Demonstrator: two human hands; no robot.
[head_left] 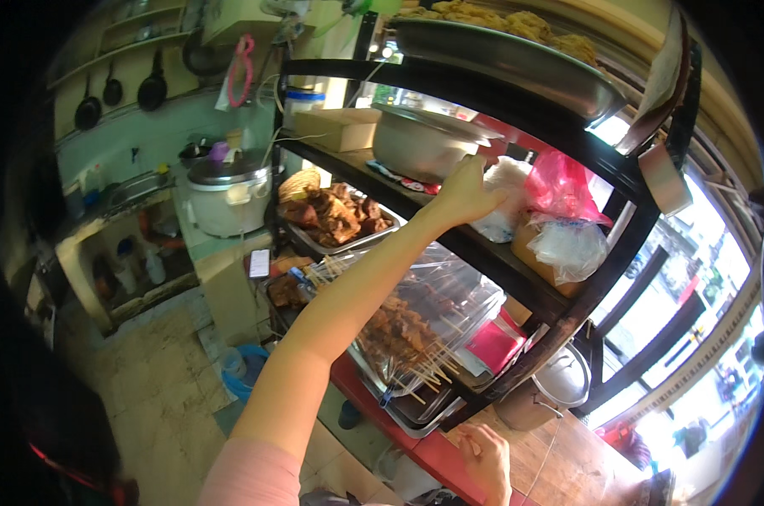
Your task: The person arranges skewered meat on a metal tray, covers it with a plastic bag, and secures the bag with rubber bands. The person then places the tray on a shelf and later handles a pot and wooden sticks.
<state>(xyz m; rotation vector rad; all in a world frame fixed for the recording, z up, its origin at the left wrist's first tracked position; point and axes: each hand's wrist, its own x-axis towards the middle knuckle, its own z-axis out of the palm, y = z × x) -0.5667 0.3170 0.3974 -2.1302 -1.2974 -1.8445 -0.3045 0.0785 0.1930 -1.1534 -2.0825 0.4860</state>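
My left hand reaches up to the middle shelf, between a lidded metal pot and a bundle of clear plastic bags. Its fingertips are partly hidden, so whether they grip anything cannot be told. Below my left forearm, skewered meat on wooden sticks lies in a tray under clear plastic film. Low in the view, my right hand is at the red edge of the wooden counter, fingers loosely curled and apart, with nothing seen in it.
Browned meat pieces fill a metal tray at the shelf's left. A pink bag hangs near the black shelf post. A large metal basin stands on top. Behind the post is a lidded pot. A rice cooker stands left.
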